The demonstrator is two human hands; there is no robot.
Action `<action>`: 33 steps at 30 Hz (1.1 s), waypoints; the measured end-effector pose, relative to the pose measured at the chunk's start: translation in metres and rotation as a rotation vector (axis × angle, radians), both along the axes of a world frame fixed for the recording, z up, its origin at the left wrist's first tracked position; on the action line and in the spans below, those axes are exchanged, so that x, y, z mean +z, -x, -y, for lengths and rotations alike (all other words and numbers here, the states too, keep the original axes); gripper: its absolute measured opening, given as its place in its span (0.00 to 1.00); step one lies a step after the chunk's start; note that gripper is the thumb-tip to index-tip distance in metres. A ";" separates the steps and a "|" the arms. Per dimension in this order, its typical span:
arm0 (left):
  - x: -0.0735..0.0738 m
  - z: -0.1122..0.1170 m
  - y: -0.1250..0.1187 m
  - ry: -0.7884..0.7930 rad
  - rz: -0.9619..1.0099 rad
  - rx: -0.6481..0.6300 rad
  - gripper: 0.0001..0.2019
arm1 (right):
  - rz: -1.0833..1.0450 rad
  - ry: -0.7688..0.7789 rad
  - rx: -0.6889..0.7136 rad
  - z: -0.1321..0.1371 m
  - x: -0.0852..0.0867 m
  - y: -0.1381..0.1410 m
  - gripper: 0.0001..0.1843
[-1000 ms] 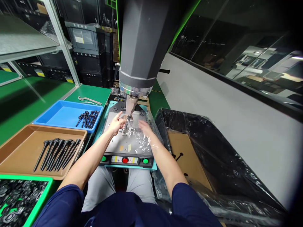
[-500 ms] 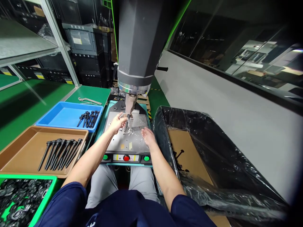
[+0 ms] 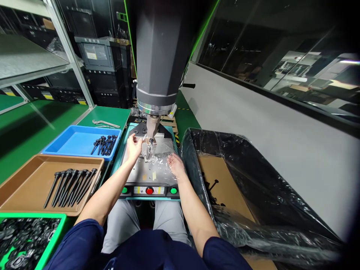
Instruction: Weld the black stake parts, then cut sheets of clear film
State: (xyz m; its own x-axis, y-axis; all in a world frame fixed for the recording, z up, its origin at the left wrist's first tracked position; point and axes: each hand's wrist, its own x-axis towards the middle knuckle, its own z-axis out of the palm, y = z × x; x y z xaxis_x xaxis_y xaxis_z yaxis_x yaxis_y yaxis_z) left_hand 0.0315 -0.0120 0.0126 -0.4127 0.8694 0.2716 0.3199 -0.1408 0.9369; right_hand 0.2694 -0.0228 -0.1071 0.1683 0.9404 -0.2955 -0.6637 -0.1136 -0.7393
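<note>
My left hand (image 3: 134, 147) is beside the metal tip (image 3: 152, 125) of the machine head, thumb and fingers apart with nothing visible in them. Just right of it, a small black-headed part (image 3: 151, 141) stands in the metal fixture (image 3: 147, 156) under the tip; its lower portion is hard to make out. Over the right of the grey base plate (image 3: 137, 174) lies crinkled clear plastic film (image 3: 161, 160). My right hand (image 3: 176, 165) is at the film's right edge, fingers loosely curled and slightly apart; whether they touch it is unclear.
A brown tray (image 3: 25, 183) of long black rods, a blue tray (image 3: 70, 140) of shorter ones and a green bin (image 3: 54, 240) of black parts stand left. Two green buttons flank a red button (image 3: 149, 191) in front. On the right is a plastic-lined box (image 3: 236, 180).
My left hand has moved left, off the small black-headed part, and its fingers have spread. My right hand has barely moved. The view has shifted slightly.
</note>
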 end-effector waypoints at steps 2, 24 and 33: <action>-0.004 0.009 0.002 -0.215 -0.300 -0.004 0.16 | 0.002 0.015 0.003 0.001 0.002 0.001 0.15; -0.010 0.018 -0.009 -0.106 -1.069 -0.381 0.28 | -0.072 0.087 -0.114 0.037 -0.004 -0.018 0.10; -0.012 0.016 -0.013 -0.076 -0.999 -0.414 0.28 | 0.046 0.085 -0.348 0.098 -0.026 -0.038 0.16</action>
State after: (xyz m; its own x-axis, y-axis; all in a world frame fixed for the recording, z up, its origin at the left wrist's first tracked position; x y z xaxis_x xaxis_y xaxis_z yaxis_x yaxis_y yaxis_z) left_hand 0.0442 -0.0283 0.0005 0.3466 0.8571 0.3811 0.8481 -0.4599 0.2631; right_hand 0.3070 -0.1206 -0.1330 0.4891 0.7967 -0.3550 -0.6396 0.0508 -0.7670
